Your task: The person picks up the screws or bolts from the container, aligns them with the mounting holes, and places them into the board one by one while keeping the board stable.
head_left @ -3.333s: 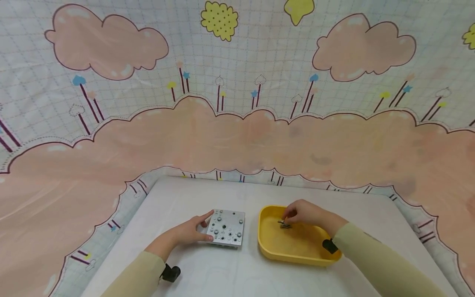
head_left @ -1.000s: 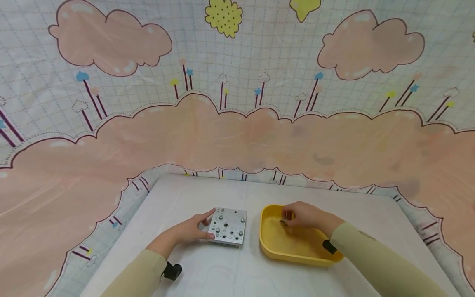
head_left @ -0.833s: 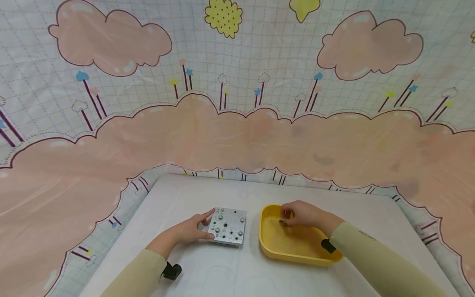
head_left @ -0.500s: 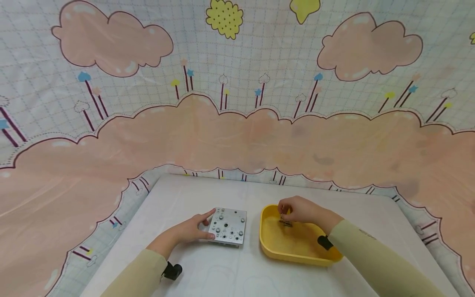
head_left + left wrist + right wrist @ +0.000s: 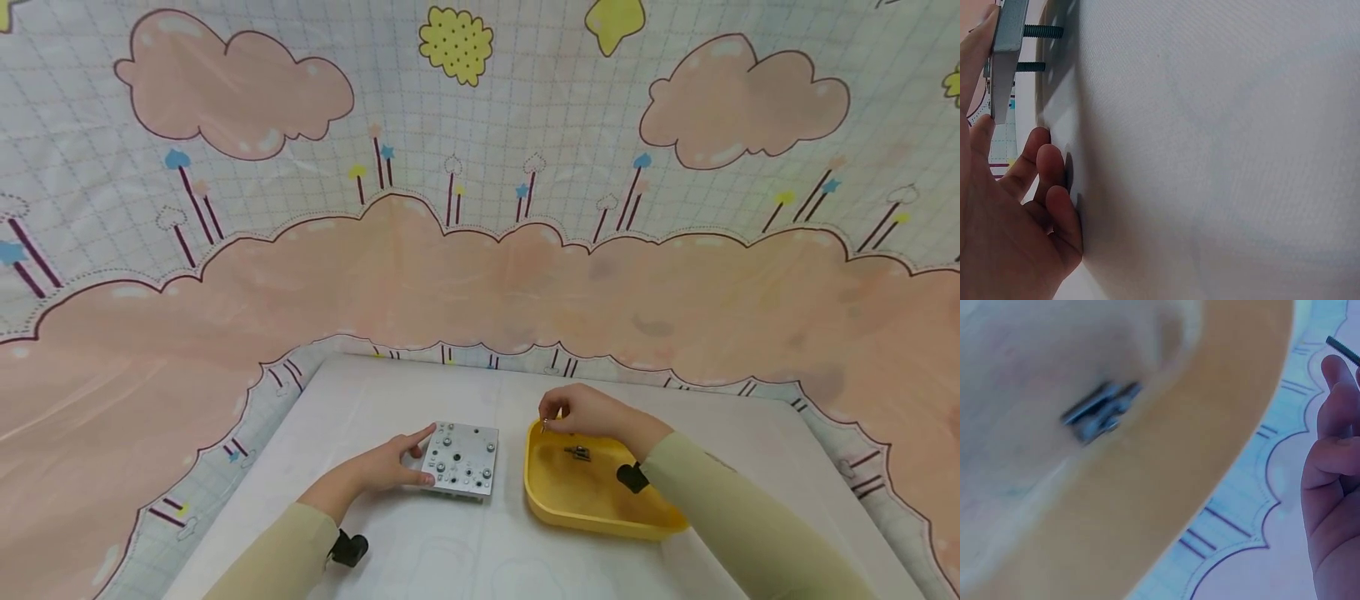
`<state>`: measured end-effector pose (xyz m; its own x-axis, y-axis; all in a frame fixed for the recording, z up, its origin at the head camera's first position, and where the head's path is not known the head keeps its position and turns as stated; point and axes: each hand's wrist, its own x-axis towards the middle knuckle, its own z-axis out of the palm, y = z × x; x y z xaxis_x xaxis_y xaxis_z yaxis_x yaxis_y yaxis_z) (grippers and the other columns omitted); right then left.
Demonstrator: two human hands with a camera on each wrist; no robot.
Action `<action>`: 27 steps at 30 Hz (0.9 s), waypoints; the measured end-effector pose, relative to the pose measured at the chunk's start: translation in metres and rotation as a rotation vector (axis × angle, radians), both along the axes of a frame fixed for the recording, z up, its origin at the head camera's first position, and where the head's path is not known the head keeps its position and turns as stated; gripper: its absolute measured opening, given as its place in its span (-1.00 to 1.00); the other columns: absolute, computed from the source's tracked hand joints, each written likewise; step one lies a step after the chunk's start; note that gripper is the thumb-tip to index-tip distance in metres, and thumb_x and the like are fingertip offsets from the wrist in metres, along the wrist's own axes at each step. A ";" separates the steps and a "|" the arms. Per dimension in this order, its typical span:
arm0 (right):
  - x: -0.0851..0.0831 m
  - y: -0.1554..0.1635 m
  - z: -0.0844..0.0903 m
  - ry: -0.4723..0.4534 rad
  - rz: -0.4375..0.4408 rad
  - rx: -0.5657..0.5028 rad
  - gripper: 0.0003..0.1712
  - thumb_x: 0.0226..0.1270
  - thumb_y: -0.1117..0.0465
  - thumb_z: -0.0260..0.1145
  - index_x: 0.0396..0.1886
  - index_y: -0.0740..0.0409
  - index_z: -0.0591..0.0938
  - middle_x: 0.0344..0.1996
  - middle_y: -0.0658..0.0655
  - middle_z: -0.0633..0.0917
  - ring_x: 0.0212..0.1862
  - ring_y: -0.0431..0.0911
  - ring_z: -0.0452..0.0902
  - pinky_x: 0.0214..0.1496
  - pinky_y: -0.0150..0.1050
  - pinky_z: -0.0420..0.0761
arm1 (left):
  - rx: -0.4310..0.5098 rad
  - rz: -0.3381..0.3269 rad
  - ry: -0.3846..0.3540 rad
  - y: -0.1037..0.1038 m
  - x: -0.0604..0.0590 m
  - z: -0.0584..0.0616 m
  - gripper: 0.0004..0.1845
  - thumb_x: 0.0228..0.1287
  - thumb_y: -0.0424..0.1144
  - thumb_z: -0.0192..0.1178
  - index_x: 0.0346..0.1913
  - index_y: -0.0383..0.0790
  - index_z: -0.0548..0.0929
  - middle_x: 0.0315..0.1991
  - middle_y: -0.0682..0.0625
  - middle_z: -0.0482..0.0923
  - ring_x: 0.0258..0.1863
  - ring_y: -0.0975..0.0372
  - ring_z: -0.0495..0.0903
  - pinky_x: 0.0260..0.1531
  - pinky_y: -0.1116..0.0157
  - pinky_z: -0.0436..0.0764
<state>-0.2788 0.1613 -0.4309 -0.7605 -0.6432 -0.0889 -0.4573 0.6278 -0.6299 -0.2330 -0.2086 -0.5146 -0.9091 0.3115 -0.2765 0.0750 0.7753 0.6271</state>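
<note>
- Head view: the left hand [image 5: 378, 468] lies beside the metal plate [image 5: 460, 459], thumb against the plate's near left edge and forefinger stretched along its far left corner, pinching that side.
- Left wrist view shows the same grip from below: the thumb runs up the plate's [image 5: 1007, 56] edge, the other fingers [image 5: 1047, 175] are curled against the white table [image 5: 1210, 156], and two dark screws [image 5: 1038, 47] poke out of the plate's underside.
- Head view again: the right hand [image 5: 588, 412] hangs above the far left corner of the yellow tray [image 5: 592, 521], fingertips pinched together on a small screw [image 5: 543, 426] that points down just past the rim.
- Right wrist view catches only the thin dark tip of that screw [image 5: 1342, 350] over the curled fingers [image 5: 1335, 456].
- Down in the tray, below the right hand and a little toward the wrist, lies a small heap of metal parts [image 5: 577, 453]; the wrist camera shows them blurred [image 5: 1100, 411] on the tray floor.
- Plate and tray sit side by side between the two hands, close but apart.
- A black camera mount [image 5: 347, 548] rides on the left wrist.
- Behind the table rises a backdrop [image 5: 480, 250] with pink clouds.
</note>
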 end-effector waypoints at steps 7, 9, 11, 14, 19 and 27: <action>-0.007 -0.027 0.004 -0.051 -0.017 -0.024 -0.95 0.31 0.25 0.37 -0.28 0.00 0.67 -0.39 -0.06 0.64 -0.34 -0.12 0.51 -0.27 -0.25 0.57 | -0.002 0.009 -0.002 0.000 0.000 -0.003 0.06 -0.01 0.18 0.49 0.55 0.24 0.15 0.04 0.05 0.42 -0.01 0.10 0.38 0.13 -0.07 0.36; -0.009 -0.034 0.004 -0.068 -0.026 -0.016 -0.95 0.32 0.24 0.36 -0.28 -0.02 0.67 -0.39 -0.06 0.65 -0.35 -0.12 0.52 -0.26 -0.23 0.57 | -0.001 0.008 -0.003 0.000 0.001 -0.002 0.06 -0.01 0.17 0.49 0.55 0.24 0.15 0.04 0.04 0.42 -0.01 0.10 0.39 0.13 -0.08 0.36; -0.011 -0.040 0.004 -0.090 -0.034 -0.015 -0.95 0.32 0.23 0.37 -0.28 -0.03 0.66 -0.39 -0.05 0.66 -0.35 -0.11 0.53 -0.24 -0.21 0.58 | -0.001 0.008 -0.004 0.000 0.001 -0.001 0.06 -0.01 0.17 0.49 0.55 0.24 0.15 0.04 0.04 0.42 0.00 0.09 0.39 0.14 -0.08 0.36; -0.016 -0.050 0.003 -0.125 -0.043 -0.012 -0.96 0.32 0.21 0.38 -0.27 -0.02 0.66 -0.37 -0.04 0.67 -0.34 -0.09 0.54 -0.21 -0.19 0.59 | -0.003 0.014 -0.003 0.000 0.002 0.001 0.06 -0.01 0.17 0.49 0.55 0.23 0.16 0.04 0.04 0.43 0.00 0.09 0.39 0.14 -0.09 0.36; -0.023 -0.065 0.002 -0.173 -0.044 0.008 -0.96 0.33 0.19 0.36 -0.25 0.00 0.67 -0.38 -0.02 0.67 -0.35 -0.07 0.53 -0.23 -0.19 0.59 | -0.004 0.015 -0.003 0.000 0.003 0.003 0.06 -0.01 0.18 0.49 0.55 0.24 0.15 0.05 0.03 0.42 0.00 0.09 0.39 0.14 -0.10 0.36; -0.030 -0.089 -0.003 -0.200 -0.017 0.012 -0.96 0.32 0.21 0.35 -0.26 0.05 0.67 -0.40 0.02 0.68 -0.39 -0.08 0.53 -0.28 -0.25 0.53 | -0.013 0.010 -0.011 -0.001 0.003 0.002 0.06 -0.01 0.19 0.48 0.55 0.26 0.15 0.06 0.02 0.42 0.01 0.08 0.39 0.15 -0.11 0.35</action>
